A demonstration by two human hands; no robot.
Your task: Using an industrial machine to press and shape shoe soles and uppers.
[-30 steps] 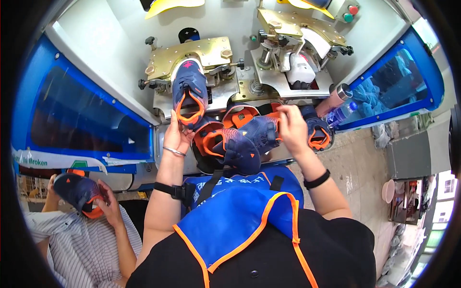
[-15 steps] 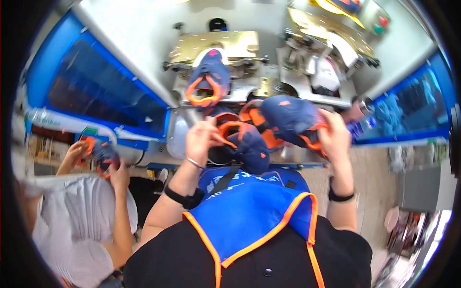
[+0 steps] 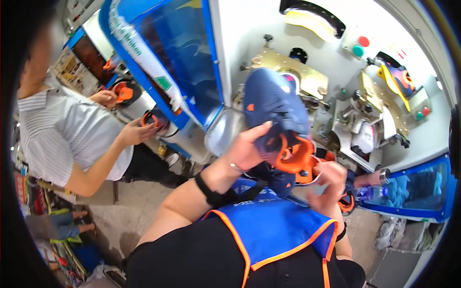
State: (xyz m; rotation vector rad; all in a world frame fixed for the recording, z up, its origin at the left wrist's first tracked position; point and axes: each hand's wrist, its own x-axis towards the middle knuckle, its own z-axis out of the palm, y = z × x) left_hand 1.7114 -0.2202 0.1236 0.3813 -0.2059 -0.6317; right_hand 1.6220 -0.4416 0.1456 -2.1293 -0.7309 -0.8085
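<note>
A navy shoe upper [image 3: 277, 103] with an orange-lined opening is tilted in front of me, toe pointing away. My left hand [image 3: 247, 151] is closed on its side near the collar, thumb lying along the navy fabric. My right hand [image 3: 330, 182] is beside the orange collar, thumb and fingers apart; it is slightly blurred, and whether it touches the lining I cannot tell. Below the raised upper sits another navy upper [image 3: 281, 182], partly hidden. One more shoe upper with orange lining [image 3: 347, 200] is just right of my right hand.
Ahead are a machine with a gold plate [image 3: 269, 60] and a second station with a white shoe form [image 3: 364, 139]. Red and green buttons [image 3: 361, 45] are on the wall. A blue-framed door [image 3: 213, 57] stands left. A co-worker [image 3: 72, 134] handles shoe uppers there. A bottle [image 3: 372, 193] is right.
My view has swung left. My left hand now grips a raised upper instead of the lower one. My right hand has let go of its upper and moved toward the left hand.
</note>
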